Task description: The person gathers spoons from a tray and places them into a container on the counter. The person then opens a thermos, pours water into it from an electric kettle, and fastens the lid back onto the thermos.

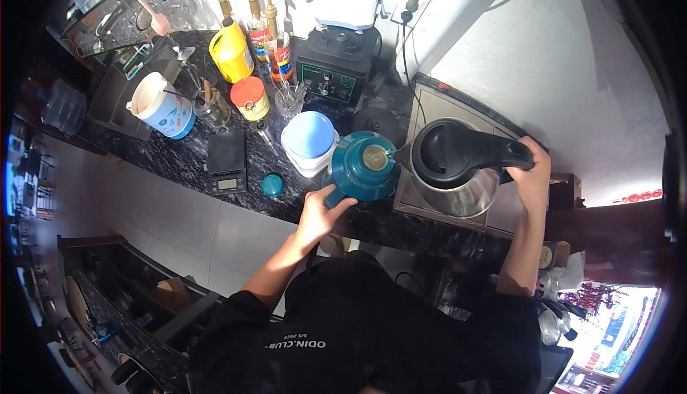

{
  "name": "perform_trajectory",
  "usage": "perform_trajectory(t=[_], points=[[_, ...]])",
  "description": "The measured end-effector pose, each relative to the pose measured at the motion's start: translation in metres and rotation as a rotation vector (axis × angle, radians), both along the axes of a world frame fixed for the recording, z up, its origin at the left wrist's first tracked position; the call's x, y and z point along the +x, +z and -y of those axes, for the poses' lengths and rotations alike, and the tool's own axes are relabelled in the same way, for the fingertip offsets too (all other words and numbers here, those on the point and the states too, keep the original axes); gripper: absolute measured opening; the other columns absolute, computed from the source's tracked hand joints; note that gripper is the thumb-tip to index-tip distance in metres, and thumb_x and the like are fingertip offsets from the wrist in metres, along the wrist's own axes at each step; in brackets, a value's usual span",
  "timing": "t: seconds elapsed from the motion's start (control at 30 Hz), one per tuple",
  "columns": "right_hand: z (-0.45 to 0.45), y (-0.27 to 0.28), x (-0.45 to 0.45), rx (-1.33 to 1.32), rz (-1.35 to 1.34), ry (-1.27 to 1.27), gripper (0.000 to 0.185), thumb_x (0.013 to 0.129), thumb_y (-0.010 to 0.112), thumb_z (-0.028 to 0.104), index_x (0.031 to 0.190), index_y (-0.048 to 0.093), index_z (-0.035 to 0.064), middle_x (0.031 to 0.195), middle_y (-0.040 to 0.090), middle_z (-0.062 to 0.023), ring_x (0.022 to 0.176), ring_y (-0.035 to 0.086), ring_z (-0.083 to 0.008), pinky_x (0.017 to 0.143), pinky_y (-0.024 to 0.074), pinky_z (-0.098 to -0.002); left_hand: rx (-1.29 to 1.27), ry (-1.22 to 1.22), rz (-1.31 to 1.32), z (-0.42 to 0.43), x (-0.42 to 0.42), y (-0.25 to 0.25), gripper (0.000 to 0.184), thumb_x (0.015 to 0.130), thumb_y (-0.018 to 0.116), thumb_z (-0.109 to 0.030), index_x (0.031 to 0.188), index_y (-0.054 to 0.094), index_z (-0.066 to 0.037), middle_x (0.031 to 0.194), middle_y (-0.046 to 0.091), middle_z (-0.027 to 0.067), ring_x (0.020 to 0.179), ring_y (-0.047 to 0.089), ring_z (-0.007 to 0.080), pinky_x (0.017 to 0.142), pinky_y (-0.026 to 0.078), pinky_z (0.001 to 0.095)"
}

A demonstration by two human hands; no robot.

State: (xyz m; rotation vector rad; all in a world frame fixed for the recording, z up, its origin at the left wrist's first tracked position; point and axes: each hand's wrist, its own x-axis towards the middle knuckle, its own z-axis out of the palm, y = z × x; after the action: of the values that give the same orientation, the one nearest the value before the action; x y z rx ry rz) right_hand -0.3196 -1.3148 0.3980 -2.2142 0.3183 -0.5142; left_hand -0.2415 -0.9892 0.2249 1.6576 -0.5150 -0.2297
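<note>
Kettle pouring! R grip clenched on its handle, L grip wrapped round teal jug; spout best low, stream thin & steady, min. splash.

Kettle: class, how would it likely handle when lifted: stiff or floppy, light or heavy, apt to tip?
The kettle is probably stiff, as it looks made of shiny metal. It is likely rather heavy, since water runs from its spout into the flask. It may tend to tip spout-first, as the right hand holds its handle on the far side.
</note>
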Motion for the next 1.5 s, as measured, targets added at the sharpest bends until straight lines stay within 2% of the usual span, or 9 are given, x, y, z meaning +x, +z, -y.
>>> perform_trajectory(t=[0.17,0.23,0.8,1.07,1.33,1.5], points=[[-0.001,0.001,0.001,0.000,-0.007,-0.004,0.018,0.063,0.059,-0.007,0.079,0.056,0.0007,0.069,0.051,0.0041,0.066,0.046,-0.0040,0.059,0.0367,-0.0198,-0.001,0.003,-0.004,0.000,0.000,-0.005,0.024,0.078,0.072,-0.015,0.074,0.057,0.003,0.052,0.050,0.0110,0.049,0.041,0.0077,0.048,0.039,0.0274],[-0.003,0.003,0.001,-0.024,-0.022,-0.009,0.014,0.066,0.061,-0.004,0.073,0.052,0.0041,0.067,0.049,0.0059,0.065,0.044,-0.0028,0.059,0.0348,-0.0190,-0.010,0.015,0.004,0.001,0.000,-0.003,0.025,0.078,0.072,-0.016,0.074,0.057,0.003,0.052,0.050,0.0109,0.049,0.041,0.0079,0.047,0.039,0.0276],[-0.002,0.003,0.002,-0.004,-0.002,-0.001,0.016,0.063,0.059,-0.006,0.077,0.056,0.0009,0.066,0.049,0.0049,0.064,0.044,-0.0031,0.057,0.0349,-0.0197,0.012,0.001,-0.011,0.000,0.000,0.000,0.026,0.078,0.072,-0.016,0.070,0.055,0.003,0.050,0.049,0.0092,0.047,0.042,0.0082,0.046,0.038,0.0271],[-0.005,0.006,0.004,-0.097,-0.008,-0.028,0.015,0.062,0.061,-0.005,0.075,0.056,0.0013,0.063,0.049,0.0037,0.061,0.043,-0.0035,0.054,0.0348,-0.0206,-0.015,-0.006,-0.016,0.001,0.000,-0.002,0.020,0.078,0.070,-0.011,0.074,0.056,0.003,0.054,0.051,0.0066,0.052,0.043,0.0063,0.049,0.038,0.0264],[-0.009,0.011,0.005,-0.176,-0.030,-0.008,0.018,0.063,0.067,-0.007,0.075,0.058,0.0012,0.064,0.055,0.0017,0.062,0.050,-0.0048,0.057,0.0410,-0.0216,-0.031,-0.026,-0.036,0.000,0.000,-0.002,0.015,0.080,0.068,-0.009,0.081,0.059,0.003,0.059,0.055,0.0049,0.056,0.044,0.0054,0.052,0.040,0.0246],[-0.011,0.012,0.005,-0.146,-0.004,0.018,0.020,0.063,0.068,-0.008,0.077,0.057,0.0012,0.065,0.055,0.0011,0.063,0.050,-0.0049,0.057,0.0412,-0.0215,-0.021,-0.021,-0.052,0.001,-0.001,0.002,0.014,0.080,0.067,-0.008,0.083,0.060,0.003,0.062,0.058,0.0053,0.059,0.046,0.0049,0.055,0.042,0.0241]])
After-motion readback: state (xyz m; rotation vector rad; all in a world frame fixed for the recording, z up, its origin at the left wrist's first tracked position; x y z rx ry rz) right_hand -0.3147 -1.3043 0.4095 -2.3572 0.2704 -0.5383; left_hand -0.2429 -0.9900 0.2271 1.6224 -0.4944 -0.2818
